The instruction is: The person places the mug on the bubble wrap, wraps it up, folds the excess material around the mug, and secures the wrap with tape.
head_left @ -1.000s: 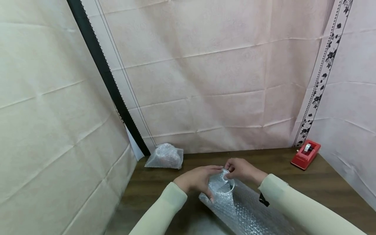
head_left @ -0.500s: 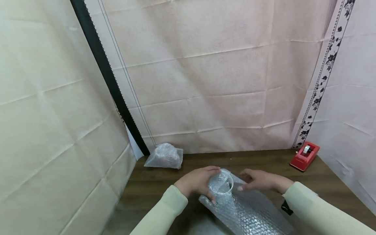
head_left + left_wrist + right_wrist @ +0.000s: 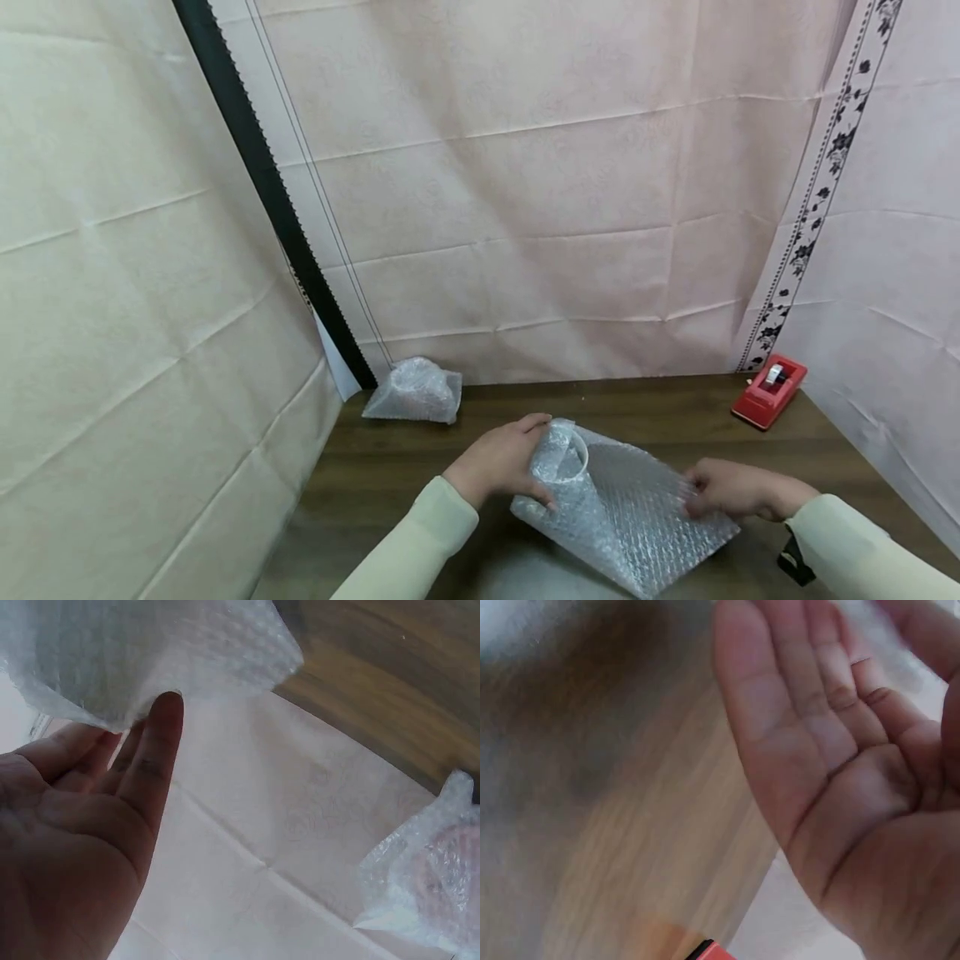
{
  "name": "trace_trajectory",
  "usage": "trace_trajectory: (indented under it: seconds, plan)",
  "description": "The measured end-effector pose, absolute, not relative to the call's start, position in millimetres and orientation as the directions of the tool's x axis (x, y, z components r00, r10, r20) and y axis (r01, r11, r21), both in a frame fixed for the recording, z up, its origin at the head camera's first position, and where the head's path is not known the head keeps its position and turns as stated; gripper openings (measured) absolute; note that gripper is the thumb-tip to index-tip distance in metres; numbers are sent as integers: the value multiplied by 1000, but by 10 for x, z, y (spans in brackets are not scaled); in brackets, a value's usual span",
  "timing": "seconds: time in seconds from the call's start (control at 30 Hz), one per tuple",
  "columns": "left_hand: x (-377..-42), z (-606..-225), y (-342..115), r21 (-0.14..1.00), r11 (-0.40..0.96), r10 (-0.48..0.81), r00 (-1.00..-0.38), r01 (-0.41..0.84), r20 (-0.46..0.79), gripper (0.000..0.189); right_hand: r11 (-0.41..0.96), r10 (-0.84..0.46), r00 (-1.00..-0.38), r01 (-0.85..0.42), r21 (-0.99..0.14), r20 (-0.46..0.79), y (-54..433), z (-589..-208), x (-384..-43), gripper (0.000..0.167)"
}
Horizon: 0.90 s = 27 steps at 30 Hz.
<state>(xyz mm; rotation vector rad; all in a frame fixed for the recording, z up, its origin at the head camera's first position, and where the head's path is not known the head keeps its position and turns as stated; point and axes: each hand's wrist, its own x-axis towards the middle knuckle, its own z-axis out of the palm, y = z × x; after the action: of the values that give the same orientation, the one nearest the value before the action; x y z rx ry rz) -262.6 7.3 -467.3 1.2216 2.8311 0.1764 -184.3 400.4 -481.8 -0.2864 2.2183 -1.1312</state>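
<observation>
Left hand (image 3: pixel 498 467): cupped, thumb on the near side, fingers on the far side of the rolled bubble wrap (image 3: pixel 637 500). Slack here could let the roll uncoil.
Right hand (image 3: pixel 738 487): blurred; fingers bent in at the sheet's right edge, seemingly pinching it. A hard tug might drag the roll round or tip it.
Bubble wrap: rolled at its left end, loose part slanting toward the right hand, over the table (image 3: pixel 412 454). Wound at that slant, layers could run crooked.
White rim (image 3: pixel 587 457): inside the roll's top, mouth uncovered; object below hidden. Loose winding might let it slip.
Wrapped bundle (image 3: pixel 416 392): back left, apart from both hands.
Red tape dispenser (image 3: pixel 770 390): back right; reaching there would free the sheet's edge to spring back.
</observation>
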Motion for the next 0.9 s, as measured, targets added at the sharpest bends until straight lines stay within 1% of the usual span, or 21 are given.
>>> trace_trajectory:
  seconds: [0.13, 0.27, 0.43, 0.5, 0.6, 0.77, 0.83, 0.9]
  plan:
    - [-2621, -4705, 58, 124, 702, 704, -710, 701, 33, 127, 474, -536, -768, 69, -878, -350, 4059, -4798, -1943, 20]
    - [-2619, -4735, 51, 118, 719, 684, -727, 685, 62, 127, 395, -541, -781, 94, -914, -314, 3955, -4685, -2047, 21]
    - [-2610, -4746, 78, 116, 735, 664, -744, 668, 81, 124, 344, -521, -812, 82, -936, -262, 3614, -4476, -2142, 20]
    - [-2599, -4747, 101, 122, 738, 659, -747, 664, 82, 123, 333, -504, -828, 76, -940, -246, 3443, -4417, -2177, 19]
    - [-2579, -4759, 137, 135, 736, 660, -747, 664, 77, 121, 333, -446, -857, 109, -936, -258, 3191, -4367, -2220, 20]
    - [-2569, -4801, 168, 185, 718, 669, -739, 671, 79, 120, 333, -324, -895, 194, -923, -305, 2895, -4340, -2252, 34]
    - [-2574, -4815, 164, 205, 715, 668, -739, 669, 85, 119, 354, -306, -903, 185, -917, -301, 2807, -4329, -2262, 38]
    - [-2581, -4827, 153, 221, 714, 665, -742, 665, 85, 118, 389, -322, -902, 151, -909, -288, 2728, -4331, -2275, 39]
